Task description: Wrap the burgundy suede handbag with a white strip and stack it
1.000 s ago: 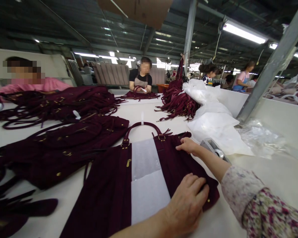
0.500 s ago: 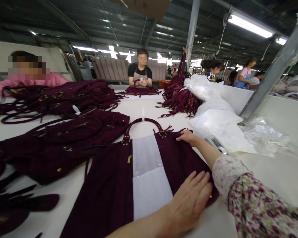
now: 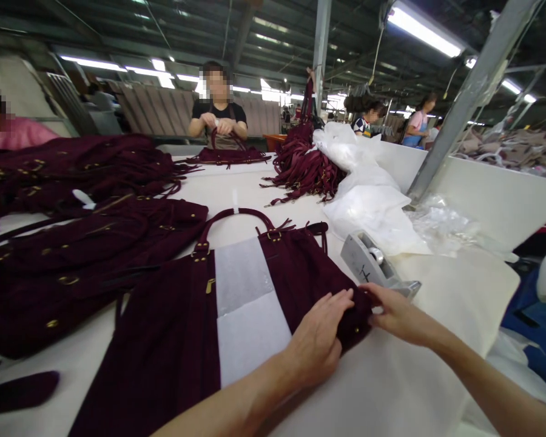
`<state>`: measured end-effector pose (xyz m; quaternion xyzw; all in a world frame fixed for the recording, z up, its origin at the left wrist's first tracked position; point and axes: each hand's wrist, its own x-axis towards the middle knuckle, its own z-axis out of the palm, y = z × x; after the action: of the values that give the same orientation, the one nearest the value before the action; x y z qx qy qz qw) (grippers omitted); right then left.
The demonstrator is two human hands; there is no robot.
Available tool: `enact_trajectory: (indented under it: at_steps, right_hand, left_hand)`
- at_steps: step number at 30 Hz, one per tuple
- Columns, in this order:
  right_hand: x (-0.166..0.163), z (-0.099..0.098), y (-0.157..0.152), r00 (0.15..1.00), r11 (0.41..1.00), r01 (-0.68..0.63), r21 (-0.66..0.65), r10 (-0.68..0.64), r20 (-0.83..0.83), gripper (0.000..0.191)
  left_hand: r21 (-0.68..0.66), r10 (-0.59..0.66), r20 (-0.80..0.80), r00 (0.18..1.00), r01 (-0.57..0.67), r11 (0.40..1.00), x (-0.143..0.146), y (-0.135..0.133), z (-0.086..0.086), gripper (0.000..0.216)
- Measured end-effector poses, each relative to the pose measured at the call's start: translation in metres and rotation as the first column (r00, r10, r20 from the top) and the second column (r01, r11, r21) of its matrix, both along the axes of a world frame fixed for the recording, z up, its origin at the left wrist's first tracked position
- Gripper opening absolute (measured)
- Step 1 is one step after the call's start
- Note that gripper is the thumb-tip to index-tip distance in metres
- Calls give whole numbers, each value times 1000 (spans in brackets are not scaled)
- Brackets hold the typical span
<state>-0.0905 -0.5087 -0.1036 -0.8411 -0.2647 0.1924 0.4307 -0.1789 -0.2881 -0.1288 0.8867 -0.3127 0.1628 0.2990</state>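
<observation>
**Both hands at the bag's right edge**

The maroon bag [image 3: 173, 328] is laid flat on the white table [image 3: 391, 388], handles away from the wearer, apparently so that its side can be worked; a white paper strip [image 3: 246, 309] is laid down its middle; the left hand [image 3: 316, 343] is pressed on the right-hand corner, fingers curled over the fabric; the right hand [image 3: 398, 315] is pinched on the same corner from outside; a tape dispenser [image 3: 373, 264] is set just beyond.
</observation>
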Motion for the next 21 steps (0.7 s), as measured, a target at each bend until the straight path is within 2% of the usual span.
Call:
enact_trajectory:
  at_steps: [4, 6, 8, 9, 11, 13, 15, 16, 18, 21]
  right_hand:
    - [0, -24, 11, 979, 987, 132, -94, -115, 166, 16]
    - [4, -33, 15, 966, 980, 164, -109, -137, 220, 13]
    - [8, -41, 16, 961, 977, 191, -91, -167, 222, 17]
    - [10, -43, 16, 967, 976, 201, -78, -185, 175, 19]
    - [12, -42, 14, 973, 973, 226, -54, -228, -29, 14]
    - [14, -34, 13, 925, 964, 266, -29, -263, -274, 11]
    - [16, -22, 12, 882, 958, 280, -55, -279, -379, 21]
    - [17, -15, 13, 902, 963, 257, -85, -270, -336, 26]
    - [20, -5, 18, 971, 965, 189, -182, -211, -111, 30]
    - [24, -4, 31, 973, 928, 150, -341, -78, 216, 30]
  left_hand:
    - [52, -2, -42, 999, 4, 999, 2, 0, -1, 86]
    - [116, -24, -82, 996, 34, 993, 3, -1, 0, 87]
    - [196, -55, -145, 988, 84, 977, 6, -2, 3, 85]
    - [233, -69, -179, 981, 110, 966, 7, -3, 5, 82]
    - [289, -90, -228, 969, 155, 945, 9, -4, 9, 77]
    - [333, -106, -239, 965, 183, 925, 9, -6, 14, 72]
    - [375, -113, -228, 967, 194, 906, 8, -7, 17, 69]
    - [393, -115, -222, 968, 197, 898, 8, -8, 18, 69]
    - [416, -119, -207, 971, 197, 888, 7, -8, 19, 68]
    - [422, -122, -176, 977, 187, 887, 5, -8, 20, 66]
